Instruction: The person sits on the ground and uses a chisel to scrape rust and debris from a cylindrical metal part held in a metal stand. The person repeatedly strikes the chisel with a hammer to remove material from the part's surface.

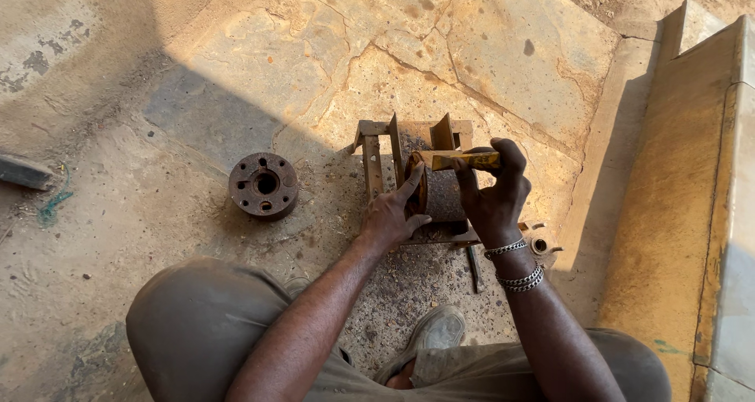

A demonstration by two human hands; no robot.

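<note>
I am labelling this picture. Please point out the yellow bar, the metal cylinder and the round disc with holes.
yellow bar (465,160), head view, middle.
metal cylinder (445,196), head view, curved side.
round disc (263,185), head view, top face.

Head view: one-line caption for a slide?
Left hand steadies metal cylinder on steel frame; right hand holds yellowish bar.
</note>
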